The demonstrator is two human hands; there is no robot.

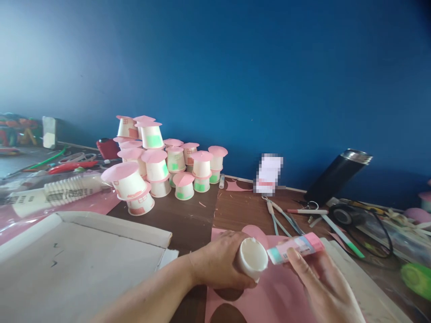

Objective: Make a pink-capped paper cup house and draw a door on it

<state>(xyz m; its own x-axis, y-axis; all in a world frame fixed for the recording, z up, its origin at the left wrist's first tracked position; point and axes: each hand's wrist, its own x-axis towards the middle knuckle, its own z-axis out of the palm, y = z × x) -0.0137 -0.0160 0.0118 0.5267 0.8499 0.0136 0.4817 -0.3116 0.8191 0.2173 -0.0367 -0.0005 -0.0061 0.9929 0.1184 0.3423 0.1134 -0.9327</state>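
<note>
On the far left, a row of white cups (63, 189) lies in clear plastic. Next comes a flat cardboard box (101, 269). If the left arm pushes it, I think it could slide into the stacked cups with pink roofs (156, 171) behind it. Those cups sit one on top of another, so one bump could make the high ones fall.

Near the middle, the left hand (220, 260) is curled around a white paper cup (255, 260). Its open end points up toward the camera. Paper is soft, so too hard a squeeze could bend the cup.

Under the hands is a pink sheet (279, 294) with round holes in it. Drips could make it sticky. Just past it, some pliers (276, 214) lie with their handles close by, and a hand could knock them.

The green end of a pink tube, maybe a glue stick (296, 248), is just beside the cup's rim. I can't tell if the glue shows. If it slips, it could smear the cup or a finger. The right hand (325, 278) pinches this tube between thumb and fingers.
</note>
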